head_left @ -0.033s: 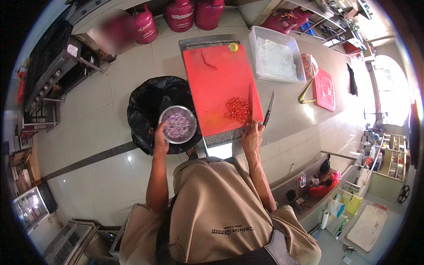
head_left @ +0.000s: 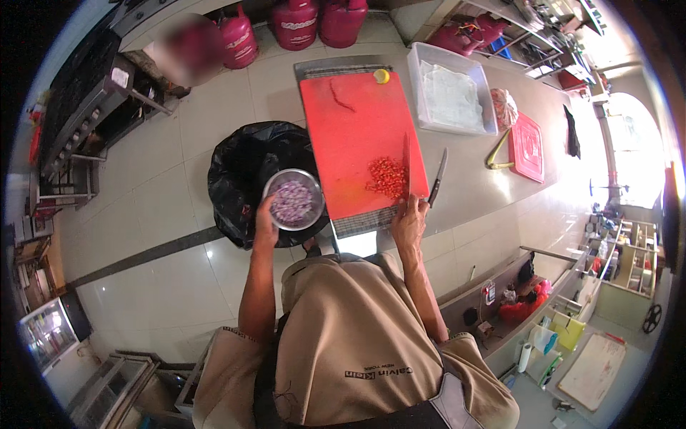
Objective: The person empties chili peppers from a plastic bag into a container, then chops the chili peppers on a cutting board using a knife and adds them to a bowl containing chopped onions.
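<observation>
My left hand (head_left: 265,227) is closed on the rim of a round metal bowl (head_left: 316,209) that holds chopped purple onion (head_left: 294,201). The bowl is held beside the left edge of a red cutting board (head_left: 350,150), over a black bin bag (head_left: 246,161). At the board's near right corner, my right hand (head_left: 409,227) grips a knife (head_left: 408,164); its blade lies along the board's right side. Left of that blade is a pile of chopped red chilli (head_left: 386,178). A cut lemon (head_left: 381,76) and a thin red strip (head_left: 341,96) lie at the far end.
Right of the board, a second knife (head_left: 440,175) with a dark handle lies on the steel table. Beyond are a clear plastic tub (head_left: 450,89), a tied bag (head_left: 504,107) and a pink lid (head_left: 527,146). Pink gas cylinders (head_left: 294,25) stand on the floor ahead.
The bowl in my left hand has shifted slightly right, toward the board. My right hand stays on the knife.
</observation>
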Demonstrator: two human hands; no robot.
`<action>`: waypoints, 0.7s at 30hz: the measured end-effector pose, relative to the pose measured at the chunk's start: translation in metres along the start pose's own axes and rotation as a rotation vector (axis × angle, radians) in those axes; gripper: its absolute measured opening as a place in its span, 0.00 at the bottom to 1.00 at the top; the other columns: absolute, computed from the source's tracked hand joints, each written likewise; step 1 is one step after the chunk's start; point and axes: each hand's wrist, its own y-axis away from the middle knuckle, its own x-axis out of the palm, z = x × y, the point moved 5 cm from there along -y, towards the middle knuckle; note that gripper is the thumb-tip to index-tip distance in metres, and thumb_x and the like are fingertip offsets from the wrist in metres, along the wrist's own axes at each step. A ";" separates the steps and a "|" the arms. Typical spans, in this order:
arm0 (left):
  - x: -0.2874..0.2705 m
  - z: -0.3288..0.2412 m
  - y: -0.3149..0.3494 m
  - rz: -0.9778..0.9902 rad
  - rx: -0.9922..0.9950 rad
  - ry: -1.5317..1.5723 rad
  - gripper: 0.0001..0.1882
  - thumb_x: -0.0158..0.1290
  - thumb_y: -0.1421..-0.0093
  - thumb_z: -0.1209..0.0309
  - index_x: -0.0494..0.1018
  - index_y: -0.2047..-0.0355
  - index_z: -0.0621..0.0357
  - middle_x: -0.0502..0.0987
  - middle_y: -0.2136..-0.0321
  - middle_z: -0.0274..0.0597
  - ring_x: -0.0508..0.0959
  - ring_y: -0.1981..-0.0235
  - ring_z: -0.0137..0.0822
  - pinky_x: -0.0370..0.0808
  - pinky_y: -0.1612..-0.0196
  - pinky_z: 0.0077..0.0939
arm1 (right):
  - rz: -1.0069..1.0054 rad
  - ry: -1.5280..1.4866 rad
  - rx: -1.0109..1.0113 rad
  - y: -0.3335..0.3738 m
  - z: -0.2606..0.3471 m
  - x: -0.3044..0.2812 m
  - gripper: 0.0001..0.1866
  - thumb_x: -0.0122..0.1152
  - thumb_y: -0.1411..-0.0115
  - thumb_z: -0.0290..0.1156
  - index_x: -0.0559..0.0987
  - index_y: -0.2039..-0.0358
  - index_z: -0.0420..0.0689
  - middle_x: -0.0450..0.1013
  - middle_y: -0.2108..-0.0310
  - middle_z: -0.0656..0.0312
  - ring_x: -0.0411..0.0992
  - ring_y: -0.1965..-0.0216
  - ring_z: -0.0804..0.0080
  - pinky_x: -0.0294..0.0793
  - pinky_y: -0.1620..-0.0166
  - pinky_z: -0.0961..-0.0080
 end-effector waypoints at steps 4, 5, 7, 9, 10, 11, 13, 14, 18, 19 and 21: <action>0.030 0.013 0.003 0.074 -0.086 -0.032 0.24 0.55 0.32 0.57 0.75 0.42 0.60 0.82 0.49 0.42 0.82 0.49 0.38 0.77 0.42 0.35 | 0.029 -0.045 -0.087 0.003 0.016 0.005 0.19 0.54 0.27 0.34 0.71 0.39 0.46 0.66 0.46 0.37 0.71 0.48 0.30 0.76 0.52 0.40; 0.032 0.015 0.002 0.068 -0.113 -0.027 0.25 0.56 0.33 0.57 0.75 0.42 0.60 0.82 0.49 0.42 0.82 0.49 0.38 0.76 0.41 0.35 | 0.053 -0.050 -0.098 0.005 0.024 0.004 0.20 0.54 0.27 0.34 0.71 0.38 0.46 0.66 0.45 0.37 0.71 0.47 0.30 0.76 0.51 0.40; 0.045 0.017 0.000 0.072 -0.148 -0.036 0.26 0.57 0.34 0.57 0.75 0.41 0.59 0.82 0.48 0.42 0.82 0.48 0.37 0.75 0.40 0.34 | 0.077 -0.030 -0.141 0.005 0.034 0.006 0.21 0.54 0.28 0.34 0.70 0.36 0.48 0.66 0.44 0.38 0.72 0.48 0.31 0.77 0.53 0.41; 0.057 0.013 0.001 0.078 -0.163 -0.069 0.27 0.58 0.34 0.56 0.74 0.40 0.58 0.81 0.47 0.42 0.81 0.46 0.37 0.73 0.39 0.34 | 0.091 0.009 -0.206 0.002 0.039 0.011 0.22 0.55 0.28 0.34 0.68 0.35 0.52 0.66 0.46 0.40 0.75 0.53 0.32 0.79 0.58 0.41; 0.057 0.014 -0.005 0.130 -0.138 -0.073 0.29 0.58 0.34 0.55 0.73 0.38 0.58 0.81 0.45 0.43 0.80 0.45 0.37 0.72 0.37 0.34 | 0.118 0.008 -0.215 0.001 0.040 0.012 0.22 0.55 0.28 0.33 0.69 0.36 0.51 0.67 0.47 0.40 0.75 0.53 0.33 0.79 0.59 0.42; 0.057 0.013 -0.009 0.128 -0.151 -0.096 0.29 0.58 0.34 0.54 0.73 0.38 0.57 0.81 0.45 0.43 0.80 0.45 0.37 0.72 0.38 0.35 | 0.144 0.007 -0.226 -0.002 0.041 0.013 0.21 0.55 0.28 0.33 0.69 0.36 0.50 0.68 0.48 0.40 0.75 0.54 0.33 0.79 0.59 0.43; 0.060 0.015 -0.011 0.120 -0.177 -0.138 0.29 0.58 0.33 0.54 0.73 0.38 0.56 0.81 0.45 0.42 0.80 0.45 0.37 0.72 0.38 0.35 | 0.214 -0.004 -0.251 -0.006 0.039 0.013 0.20 0.55 0.28 0.33 0.71 0.37 0.49 0.68 0.49 0.41 0.76 0.55 0.34 0.80 0.60 0.44; 0.064 0.015 -0.013 0.121 -0.153 -0.104 0.25 0.56 0.31 0.52 0.76 0.43 0.56 0.83 0.49 0.42 0.82 0.49 0.39 0.75 0.39 0.38 | 0.255 -0.015 -0.267 -0.009 0.036 0.013 0.20 0.55 0.28 0.32 0.71 0.38 0.49 0.69 0.49 0.41 0.76 0.56 0.34 0.80 0.60 0.45; 0.080 0.012 -0.009 0.210 -0.192 -0.027 0.23 0.53 0.30 0.53 0.76 0.43 0.55 0.83 0.49 0.43 0.82 0.49 0.39 0.76 0.40 0.39 | 0.307 -0.072 -0.459 -0.028 0.046 0.008 0.16 0.57 0.28 0.33 0.75 0.42 0.44 0.71 0.51 0.43 0.77 0.57 0.38 0.79 0.58 0.48; 0.081 0.014 -0.009 0.209 -0.203 -0.025 0.23 0.53 0.30 0.53 0.76 0.43 0.56 0.83 0.49 0.43 0.82 0.49 0.40 0.77 0.41 0.39 | 0.321 -0.095 -0.520 -0.032 0.049 0.007 0.16 0.57 0.28 0.33 0.76 0.43 0.44 0.71 0.52 0.43 0.77 0.57 0.38 0.79 0.58 0.48; 0.083 0.016 -0.012 0.207 -0.221 -0.020 0.24 0.53 0.30 0.53 0.76 0.44 0.57 0.83 0.49 0.44 0.83 0.50 0.40 0.78 0.42 0.39 | 0.435 -0.066 -0.528 -0.041 0.049 0.010 0.15 0.58 0.28 0.34 0.77 0.44 0.43 0.72 0.52 0.44 0.77 0.56 0.39 0.79 0.57 0.48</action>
